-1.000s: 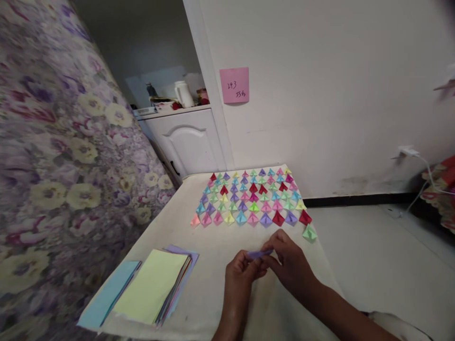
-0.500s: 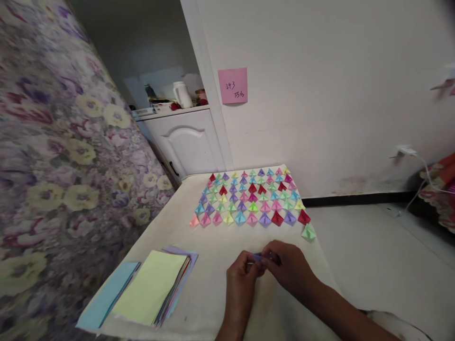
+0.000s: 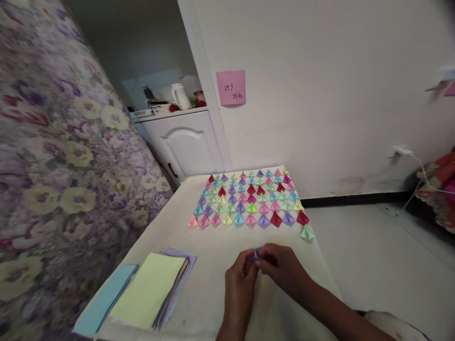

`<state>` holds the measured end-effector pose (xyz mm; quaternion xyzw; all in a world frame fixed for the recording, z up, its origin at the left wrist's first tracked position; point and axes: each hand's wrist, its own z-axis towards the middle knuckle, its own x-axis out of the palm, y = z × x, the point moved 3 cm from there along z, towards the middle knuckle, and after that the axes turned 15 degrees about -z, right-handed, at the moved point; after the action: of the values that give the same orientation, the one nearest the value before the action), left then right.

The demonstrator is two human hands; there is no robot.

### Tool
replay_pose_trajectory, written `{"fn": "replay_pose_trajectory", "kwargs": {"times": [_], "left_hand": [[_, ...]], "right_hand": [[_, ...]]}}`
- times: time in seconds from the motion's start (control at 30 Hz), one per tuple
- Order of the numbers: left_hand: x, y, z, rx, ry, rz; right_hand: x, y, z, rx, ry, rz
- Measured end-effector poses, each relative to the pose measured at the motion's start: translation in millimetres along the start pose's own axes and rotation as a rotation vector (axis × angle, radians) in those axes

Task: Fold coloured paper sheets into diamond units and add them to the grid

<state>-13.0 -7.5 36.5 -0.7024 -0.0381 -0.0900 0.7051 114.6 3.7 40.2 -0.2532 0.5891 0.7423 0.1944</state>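
My left hand (image 3: 239, 281) and my right hand (image 3: 283, 268) meet over the cream table (image 3: 209, 255), fingertips pinched together on a small folded purple paper piece (image 3: 257, 251). Only a corner of the paper shows between the fingers. Beyond my hands lie rows of several small folded paper triangles (image 3: 249, 199) in red, pink, green, blue, purple and yellow. A lone green triangle (image 3: 307, 233) sits at the right end of the nearest row. A stack of coloured paper sheets (image 3: 149, 291), yellow on top, lies to my left near the table's front edge.
A flowered mattress or cushion (image 3: 60, 156) leans along the table's left side. A white wall with a pink sticky note (image 3: 231, 87) rises behind. A white cabinet (image 3: 185, 142) with a jug stands at the back. Bare floor (image 3: 377, 255) lies to the right, with a cable.
The purple strip, seen long between my fingers a second ago, is now folded smaller and mostly hidden in my fingertips. My hands drew closer together.
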Motion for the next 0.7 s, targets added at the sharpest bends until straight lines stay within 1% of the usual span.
{"fn": "replay_pose_trajectory", "kwargs": {"times": [0.23, 0.37, 0.53, 0.6, 0.7], "left_hand": [[-5.5, 8, 5, -0.102, 0.020, -0.168], [-11.3, 10, 6, -0.159, -0.033, -0.206], [-12.3, 15, 7, -0.244, -0.088, -0.426], [-11.1, 16, 7, -0.263, -0.102, -0.512], [-9.4, 17, 8, -0.282, -0.121, -0.564]], "right_hand": [[-3, -2, 3, -0.025, -0.041, -0.068], [-1, -2, 2, -0.045, -0.058, -0.097], [0, 3, -2, -0.104, -0.056, -0.083], [0, 5, -4, -0.101, -0.044, -0.063], [1, 7, -6, -0.077, -0.011, -0.042]]}}
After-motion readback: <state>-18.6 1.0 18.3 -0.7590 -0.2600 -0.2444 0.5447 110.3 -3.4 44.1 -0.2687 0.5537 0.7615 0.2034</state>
